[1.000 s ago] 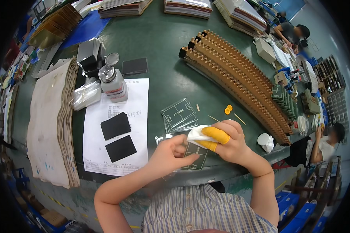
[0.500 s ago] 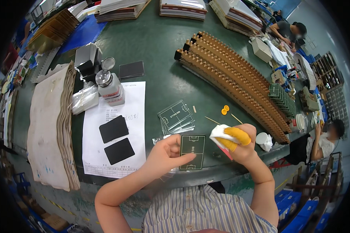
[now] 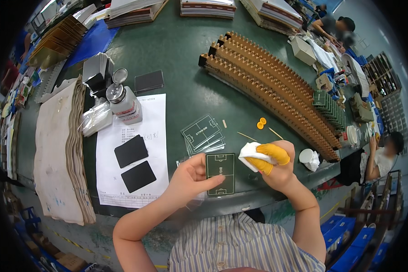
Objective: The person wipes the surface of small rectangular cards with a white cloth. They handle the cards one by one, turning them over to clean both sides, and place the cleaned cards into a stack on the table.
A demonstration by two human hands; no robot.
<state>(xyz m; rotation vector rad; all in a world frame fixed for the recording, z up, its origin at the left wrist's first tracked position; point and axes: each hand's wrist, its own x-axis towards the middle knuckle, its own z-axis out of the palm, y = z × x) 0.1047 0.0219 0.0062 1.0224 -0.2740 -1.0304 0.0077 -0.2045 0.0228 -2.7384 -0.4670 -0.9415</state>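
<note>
My left hand (image 3: 189, 177) grips a green card with white football-pitch lines (image 3: 224, 164) near the table's front edge, thumb on its face and the other fingers at its left edge. My right hand (image 3: 279, 167), with yellow covers on some fingers (image 3: 274, 154), is closed on a folded white cloth (image 3: 249, 155), just right of the card and apart from it. A fanned pile of similar green cards (image 3: 202, 132) lies behind the left hand. Two yellow finger covers (image 3: 261, 123) and thin wooden sticks (image 3: 275, 133) lie beyond the cloth.
Long brown slotted racks (image 3: 267, 90) run diagonally at right, with green cards (image 3: 328, 111) standing in their near part. At left are a metal-topped bottle (image 3: 124, 105), a printed sheet (image 3: 156, 118) with two black cards (image 3: 131, 151), and stacked stained boards (image 3: 59, 149). Other people work at far right.
My right hand has shifted slightly left with the cloth, and the reddish piece below it is now mostly hidden. The left hand still holds the card; the whole view has shifted a little.
</note>
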